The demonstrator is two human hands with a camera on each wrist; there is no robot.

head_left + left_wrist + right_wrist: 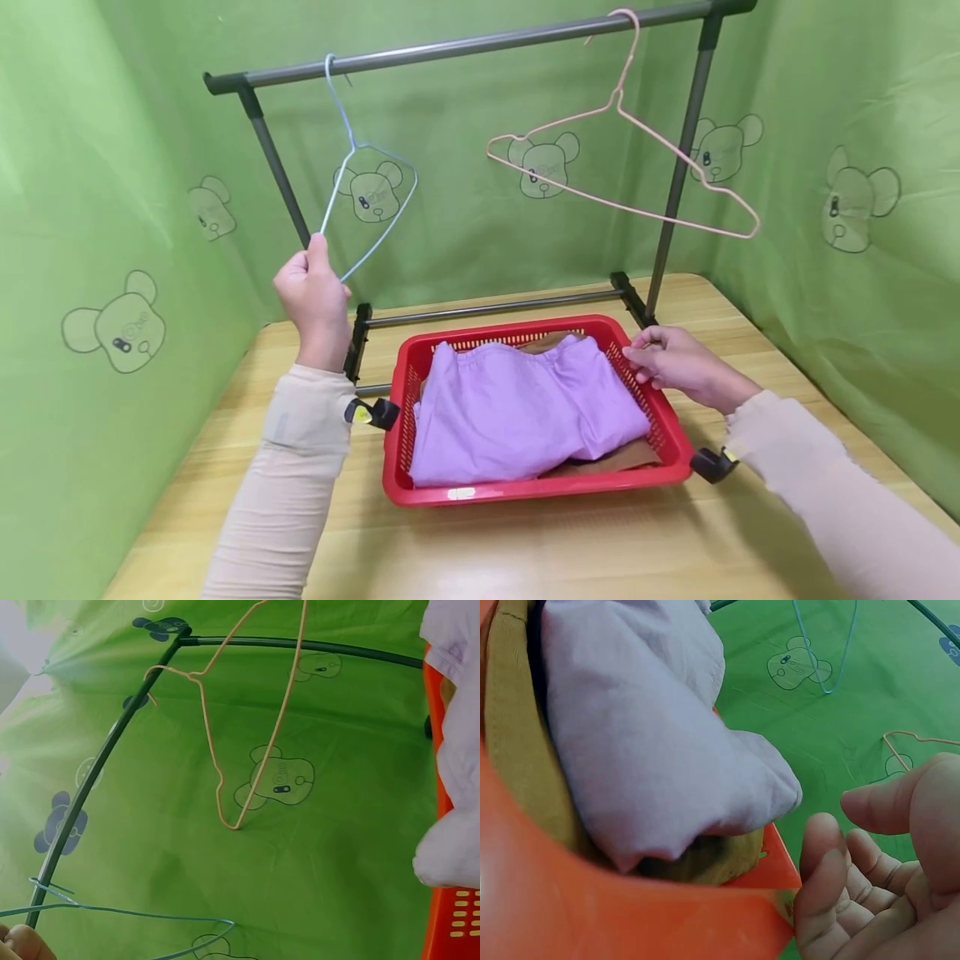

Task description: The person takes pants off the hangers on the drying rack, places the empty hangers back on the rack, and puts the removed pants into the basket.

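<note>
With its fingers curled round one side, my left hand (pixel 313 296) grips a light blue wire hanger (pixel 352 146), whose hook hangs over the rail (pixel 480 44). In the left wrist view only a bit of that hand (pixel 24 943) shows, at the lower left corner. My right hand (pixel 678 362) is at the right rim of a red basket (pixel 540 490), fingers loosely bent and nothing between thumb and fingertips in the right wrist view. Whether it touches the rim is unclear. Inside the basket a folded lilac garment (pixel 510 408) lies over brown cloth (pixel 615 460).
A pink wire hanger (pixel 618 93) hangs on the rail's right part. Uprights (pixel 678 183) of the metal rack stand behind the basket on a wooden table (pixel 480 550). Green cloth walls (pixel 465 108) with bear drawings surround the table at the back and sides.
</note>
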